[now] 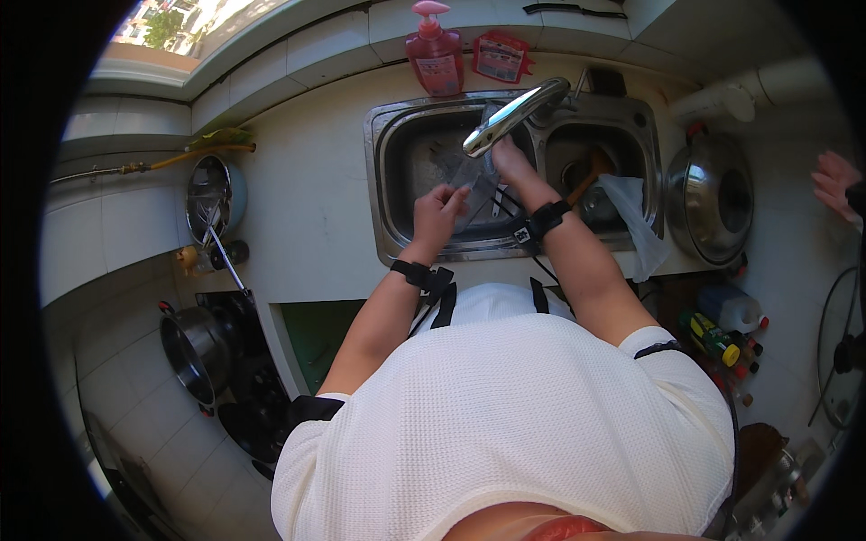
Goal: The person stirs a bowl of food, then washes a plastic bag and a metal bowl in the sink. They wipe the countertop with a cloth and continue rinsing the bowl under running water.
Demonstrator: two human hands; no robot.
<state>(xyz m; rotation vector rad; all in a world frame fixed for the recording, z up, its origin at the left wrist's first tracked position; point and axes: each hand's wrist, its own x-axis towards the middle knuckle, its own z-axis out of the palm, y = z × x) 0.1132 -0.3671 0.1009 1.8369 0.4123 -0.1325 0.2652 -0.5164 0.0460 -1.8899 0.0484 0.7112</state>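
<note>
My left hand (pixel 438 215) is over the left basin of a stainless steel double sink (pixel 376 223), its fingers pinching a clear plastic piece (pixel 479 196), perhaps a bag or thin container. My right hand (pixel 511 162) is at the far side of that plastic, under the chrome faucet (pixel 517 116). Its fingertips are partly covered by the spout, and a greyish translucent material shows beside them. I cannot tell whether the right fingers grip it. A small white utensil with slots (pixel 500 201) lies low in the basin between my hands.
In the right basin are an orange-brown handled utensil (pixel 586 180) and a white plastic bag (pixel 632 216) draped over the rim. Behind the sink stand a pink soap pump bottle (pixel 436 64) and a red refill pouch (pixel 500 57). A large metal pan (pixel 714 196) leans at right; another person's hand (pixel 836 184) shows beyond.
</note>
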